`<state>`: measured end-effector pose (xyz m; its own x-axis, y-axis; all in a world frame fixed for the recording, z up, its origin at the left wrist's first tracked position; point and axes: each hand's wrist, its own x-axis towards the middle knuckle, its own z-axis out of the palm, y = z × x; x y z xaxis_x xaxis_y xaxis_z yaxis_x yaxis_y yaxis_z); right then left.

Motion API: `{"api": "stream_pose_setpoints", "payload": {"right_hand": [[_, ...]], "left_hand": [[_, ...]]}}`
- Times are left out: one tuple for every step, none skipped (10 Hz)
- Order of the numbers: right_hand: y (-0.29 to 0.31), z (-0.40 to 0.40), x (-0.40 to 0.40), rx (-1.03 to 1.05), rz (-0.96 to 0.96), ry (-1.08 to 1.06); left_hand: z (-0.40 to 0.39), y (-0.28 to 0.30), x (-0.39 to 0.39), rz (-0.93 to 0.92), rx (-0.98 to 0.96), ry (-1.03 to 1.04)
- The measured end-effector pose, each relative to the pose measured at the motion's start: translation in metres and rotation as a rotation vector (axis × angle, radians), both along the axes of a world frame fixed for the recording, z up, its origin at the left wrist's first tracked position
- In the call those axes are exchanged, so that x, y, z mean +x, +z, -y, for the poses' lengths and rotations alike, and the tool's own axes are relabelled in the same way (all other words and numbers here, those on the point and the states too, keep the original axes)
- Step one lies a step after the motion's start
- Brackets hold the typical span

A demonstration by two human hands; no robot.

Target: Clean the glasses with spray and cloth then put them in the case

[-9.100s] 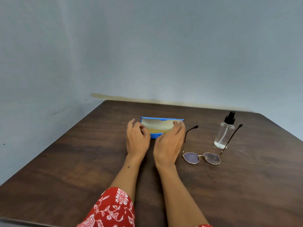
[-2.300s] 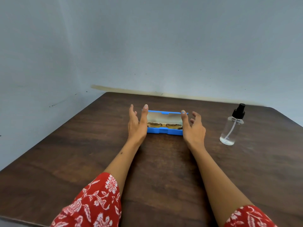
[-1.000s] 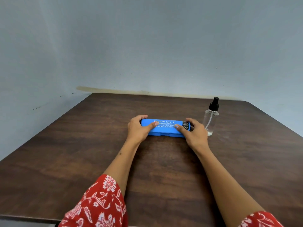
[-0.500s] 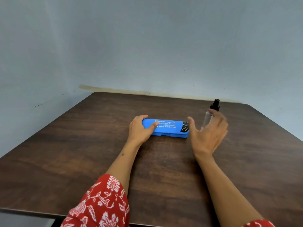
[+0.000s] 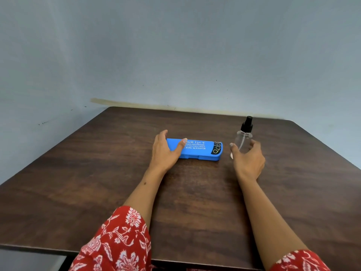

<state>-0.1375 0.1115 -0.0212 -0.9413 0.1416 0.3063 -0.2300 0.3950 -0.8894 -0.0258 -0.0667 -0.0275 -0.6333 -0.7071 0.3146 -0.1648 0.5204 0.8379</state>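
The blue glasses case (image 5: pixel 197 150) lies closed on the dark wooden table (image 5: pixel 97 182), its printed lid facing up. No glasses or cloth are in sight. My left hand (image 5: pixel 163 153) covers the case's left end, thumb lying on the lid and fingers straight along the far side. A clear spray bottle (image 5: pixel 243 138) with a black pump top stands upright to the right of the case. My right hand (image 5: pixel 248 160) is spread around the bottle's lower part, thumb on its left and fingers on its right, with a small gap showing at the thumb.
The table sits in a corner of pale blue walls, with one wall behind it and one to its left. Its near edge (image 5: pixel 48 249) runs across the bottom of the view. My red floral sleeves (image 5: pixel 117 241) hang over that edge.
Since 9.1 s ago the glasses went into the case and the lid came shut. In the last second my right hand left the case's right end and moved to the spray bottle.
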Motion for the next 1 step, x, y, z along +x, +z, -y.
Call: {"api": "stream_pose_setpoints", "payload": {"right_hand": [[0.0009, 0.0014, 0.0045, -0.007, -0.024, 0.012]], "left_hand": [[-0.0043, 0.0019, 0.0005, -0.044, -0.055, 0.024]]}}
